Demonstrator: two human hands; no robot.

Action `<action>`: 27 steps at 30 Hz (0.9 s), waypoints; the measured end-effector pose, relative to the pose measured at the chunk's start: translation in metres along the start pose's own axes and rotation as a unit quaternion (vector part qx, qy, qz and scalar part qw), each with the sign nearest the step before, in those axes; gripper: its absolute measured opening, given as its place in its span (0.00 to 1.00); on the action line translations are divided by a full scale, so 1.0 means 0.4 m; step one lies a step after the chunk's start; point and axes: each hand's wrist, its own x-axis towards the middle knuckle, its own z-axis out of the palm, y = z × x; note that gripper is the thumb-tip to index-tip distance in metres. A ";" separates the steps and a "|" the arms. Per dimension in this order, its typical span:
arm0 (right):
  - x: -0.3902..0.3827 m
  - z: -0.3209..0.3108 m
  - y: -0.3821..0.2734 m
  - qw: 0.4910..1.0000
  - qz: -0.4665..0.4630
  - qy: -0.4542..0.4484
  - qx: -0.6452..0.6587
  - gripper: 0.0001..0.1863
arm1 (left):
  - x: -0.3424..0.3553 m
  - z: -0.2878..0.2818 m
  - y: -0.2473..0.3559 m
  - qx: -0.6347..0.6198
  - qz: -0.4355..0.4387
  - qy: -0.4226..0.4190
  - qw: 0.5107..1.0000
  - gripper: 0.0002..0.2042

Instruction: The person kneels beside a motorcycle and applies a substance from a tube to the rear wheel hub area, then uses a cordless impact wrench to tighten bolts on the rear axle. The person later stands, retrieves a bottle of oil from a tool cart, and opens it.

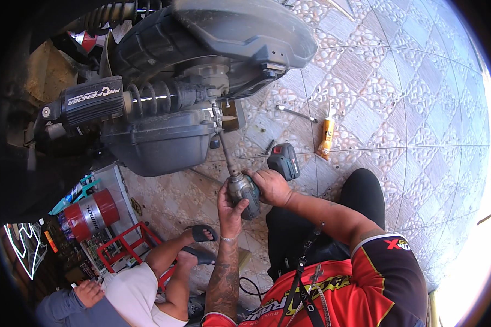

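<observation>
A teal and black cordless impact driver [249,200] is held between my two hands, its long socket extension [227,152] reaching up to the lower end of a coil-spring shock absorber [154,98]. My left hand [230,211] is closed around the tool's front body from the near side. Closed over the handle is my right hand [271,187], with the black battery pack [284,162] sticking out beyond it. The extension's tip meets bright metal parts at the shock mount; the exact contact is too small to make out. Beside the shock sits a black plastic housing [161,143] of a scooter.
The scooter's rear fender [245,32] overhangs the far side. On the tiled floor lie an orange tube [326,136] with a white nozzle and a metal bar [296,113]. At the lower left a person in sandals [131,291] sits near a red metal frame [128,246] and a red drum [93,214].
</observation>
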 end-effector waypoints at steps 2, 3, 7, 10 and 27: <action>0.004 -0.001 -0.007 1.000 0.000 0.005 0.001 0.38 | 0.000 -0.001 0.004 -0.001 -0.003 0.002 1.000 0.43; 0.005 -0.001 -0.010 1.000 0.005 0.007 0.007 0.38 | 0.001 -0.002 0.006 -0.003 0.005 -0.002 1.000 0.43; 0.002 0.004 -0.025 0.999 0.019 0.018 0.020 0.37 | 0.005 -0.008 0.009 0.007 -0.009 -0.001 1.000 0.42; -0.001 0.009 -0.029 0.999 0.036 0.023 0.016 0.37 | 0.006 -0.010 0.007 0.009 -0.012 0.001 1.000 0.42; -0.009 0.037 -0.020 0.998 0.064 0.027 0.010 0.37 | 0.013 -0.015 0.005 0.039 -0.004 0.010 0.999 0.41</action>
